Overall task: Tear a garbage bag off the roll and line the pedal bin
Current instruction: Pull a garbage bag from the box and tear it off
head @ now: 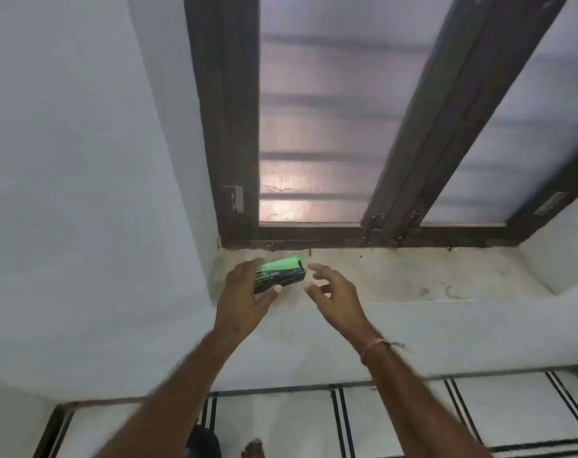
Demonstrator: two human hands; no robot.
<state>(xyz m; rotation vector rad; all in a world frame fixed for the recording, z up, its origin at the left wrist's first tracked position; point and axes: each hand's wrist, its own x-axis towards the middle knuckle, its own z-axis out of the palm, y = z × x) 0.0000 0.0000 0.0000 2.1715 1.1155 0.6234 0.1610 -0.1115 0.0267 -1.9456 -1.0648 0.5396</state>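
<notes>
From the head camera, the left hand (pixel 244 292) grips a green and black cardboard box of garbage bags (pixel 281 276) over the stained pale stone window sill (pixel 413 276), near the sill's left corner at about 11 o'clock from frame centre-bottom. Its fingers (pixel 276 289) wrap the box's near left end, thumb on the printed black side. The box's long axis runs roughly from 8 o'clock to 2 o'clock, its free right end pointing up-right toward the dark brown window frame (pixel 234 127); the green top face tilts toward the frosted glass pane (pixel 314 127).

The right hand (pixel 333 292) hovers just beside the box's right end, at its 3 o'clock, not touching it. Its fingers are spread and curled wide, holding nothing. A thin orange thread bracelet (pixel 376 348) circles the right wrist.

At 6 o'clock, a bare foot (pixel 252 449) stands on the white floor with black stripes (pixel 413 421).
</notes>
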